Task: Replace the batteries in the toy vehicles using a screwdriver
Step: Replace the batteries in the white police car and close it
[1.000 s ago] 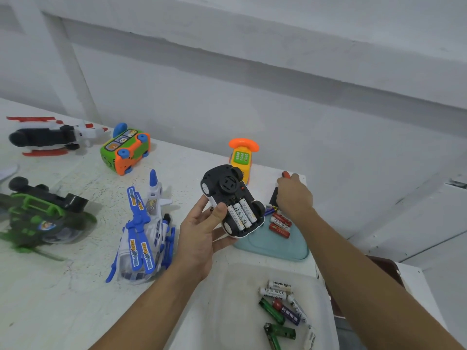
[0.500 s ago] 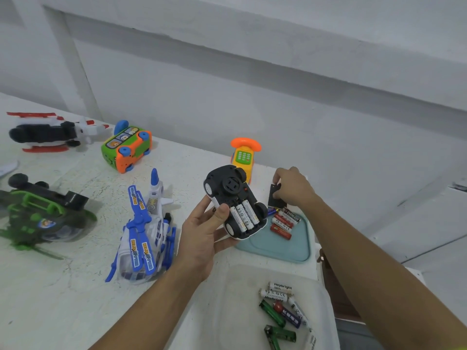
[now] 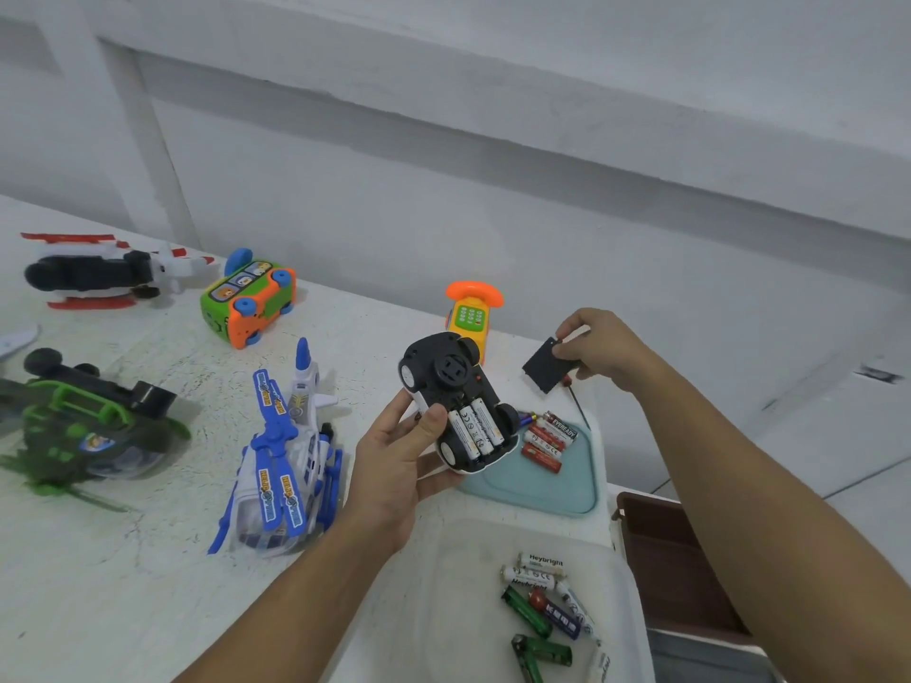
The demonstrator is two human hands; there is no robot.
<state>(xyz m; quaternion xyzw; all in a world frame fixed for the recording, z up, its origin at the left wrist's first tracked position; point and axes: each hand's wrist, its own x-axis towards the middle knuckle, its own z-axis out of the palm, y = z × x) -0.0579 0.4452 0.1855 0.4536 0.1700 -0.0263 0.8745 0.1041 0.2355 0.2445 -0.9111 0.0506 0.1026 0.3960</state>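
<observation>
My left hand (image 3: 399, 465) grips a black and white toy car (image 3: 451, 386) upside down above the table, thumb by its open battery bay, where three white batteries (image 3: 475, 428) sit. To the right, my right hand (image 3: 599, 345) pinches the black battery cover (image 3: 544, 364) in the air. A thin screwdriver shaft (image 3: 578, 404) shows under that hand, its handle hidden. Red used batteries (image 3: 547, 438) lie on a teal tray (image 3: 552, 490) below the car.
A clear tub (image 3: 463, 608) near me holds several mixed batteries (image 3: 547, 603). On the white table lie a blue helicopter (image 3: 283, 465), a green helicopter (image 3: 84, 426), a red-white helicopter (image 3: 98, 271), an orange-green bus (image 3: 249, 298) and a toy phone (image 3: 473, 310). A brown box (image 3: 675, 549) sits beyond the right edge.
My right hand has lifted the black cover off the tray area, up and to the right. The left hand and the car have stayed about where they were.
</observation>
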